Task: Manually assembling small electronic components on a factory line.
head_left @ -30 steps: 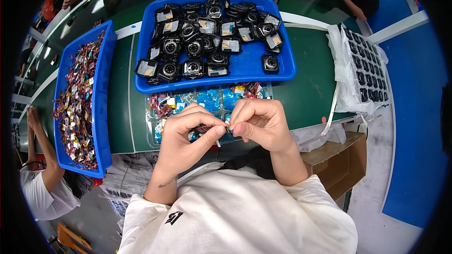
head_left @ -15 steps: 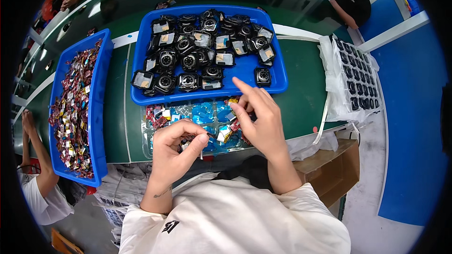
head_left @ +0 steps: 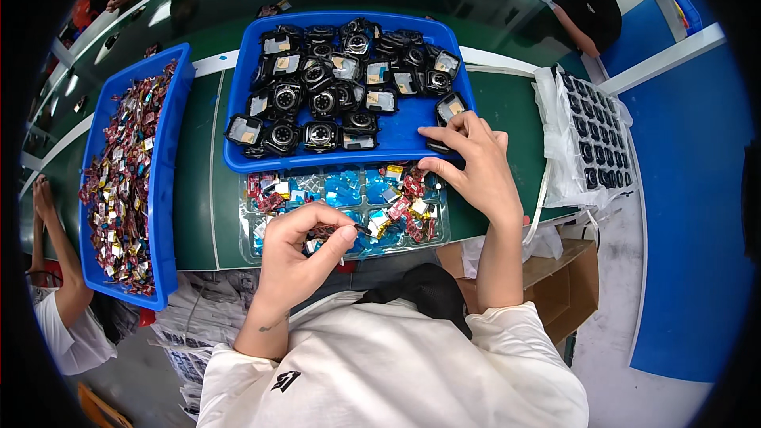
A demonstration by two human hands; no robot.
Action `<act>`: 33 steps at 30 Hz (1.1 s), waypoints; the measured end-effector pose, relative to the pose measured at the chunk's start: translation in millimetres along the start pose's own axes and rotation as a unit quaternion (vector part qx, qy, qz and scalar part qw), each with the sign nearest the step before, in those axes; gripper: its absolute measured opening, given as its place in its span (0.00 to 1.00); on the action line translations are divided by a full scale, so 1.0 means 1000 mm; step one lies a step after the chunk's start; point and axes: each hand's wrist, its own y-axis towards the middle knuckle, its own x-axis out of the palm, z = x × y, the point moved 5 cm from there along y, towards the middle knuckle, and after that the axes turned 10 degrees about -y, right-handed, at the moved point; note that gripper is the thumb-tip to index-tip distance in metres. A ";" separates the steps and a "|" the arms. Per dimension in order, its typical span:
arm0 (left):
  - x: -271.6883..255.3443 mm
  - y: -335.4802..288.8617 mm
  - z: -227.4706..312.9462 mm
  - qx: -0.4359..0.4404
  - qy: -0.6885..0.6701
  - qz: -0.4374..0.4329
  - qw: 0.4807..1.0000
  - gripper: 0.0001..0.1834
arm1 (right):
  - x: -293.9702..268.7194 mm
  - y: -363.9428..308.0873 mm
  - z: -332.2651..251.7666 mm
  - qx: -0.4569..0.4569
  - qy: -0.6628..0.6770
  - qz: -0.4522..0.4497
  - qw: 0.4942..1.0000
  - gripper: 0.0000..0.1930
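A blue tray (head_left: 396, 128) in front of me holds several black watch cases (head_left: 321, 135), some with the round back up and others showing a pale inside. At its front right corner my right hand (head_left: 479, 166) has thumb and fingers closed around a black watch case (head_left: 437, 145), mostly covered by the hand. My left hand (head_left: 297, 250) is closed in a pinch nearer my body; a small dark tip (head_left: 362, 229) sticks out past its fingertips. What it belongs to is hidden. Below both hands lies a clear compartment tray (head_left: 333, 194) of small red, yellow, white and blue parts.
On the left stands a long blue bin (head_left: 165, 246) full of small parts. A white-wrapped tray (head_left: 547, 123) of dark watch pieces sits at the right. An open cardboard box (head_left: 567, 285) is below the table edge. Other people sit left and far right.
My right hand has moved right and away from me, from above the clear tray to the watch case in the blue tray's corner. My left hand has hardly moved.
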 end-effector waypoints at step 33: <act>0.011 0.019 0.011 0.050 0.118 0.094 0.987 0.02 | 0.026 -0.035 -0.082 0.057 0.597 -0.007 0.801 0.15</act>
